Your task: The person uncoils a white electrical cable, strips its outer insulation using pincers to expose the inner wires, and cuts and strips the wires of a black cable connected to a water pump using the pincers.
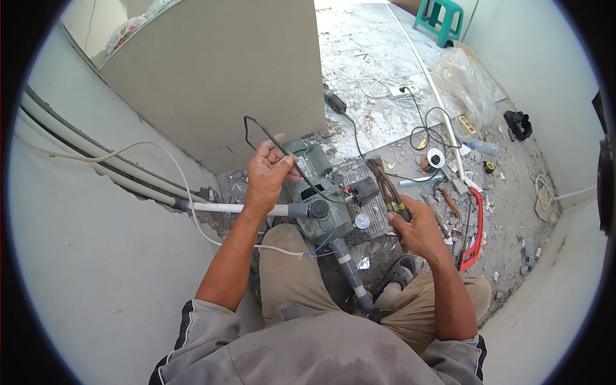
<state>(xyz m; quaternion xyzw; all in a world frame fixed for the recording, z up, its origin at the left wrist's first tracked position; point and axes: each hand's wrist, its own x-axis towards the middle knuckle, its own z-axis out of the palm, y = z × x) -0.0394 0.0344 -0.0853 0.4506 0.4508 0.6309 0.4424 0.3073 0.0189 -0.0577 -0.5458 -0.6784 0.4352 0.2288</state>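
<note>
My left hand (268,176) is raised over the left side of a green water pump (321,218), its fingers closed on a black cable (258,122). The cable bends in a loop above the hand and runs down to the pump's small black box (366,191). My right hand (420,232) is closed around a worn pair of pliers (388,192) at the pump's right side. A round gauge (362,221) sits on the pump. A white cable (269,247) with blue wire ends lies across its front, over my knee.
A white pipe (244,209) joins the pump from the left; a grey pipe (350,273) runs toward me. To the right lie a red hacksaw (473,234), a tape roll (436,158), a plastic bottle (484,147) and rubble. A power tool (334,101) and green stool (440,19) are farther back.
</note>
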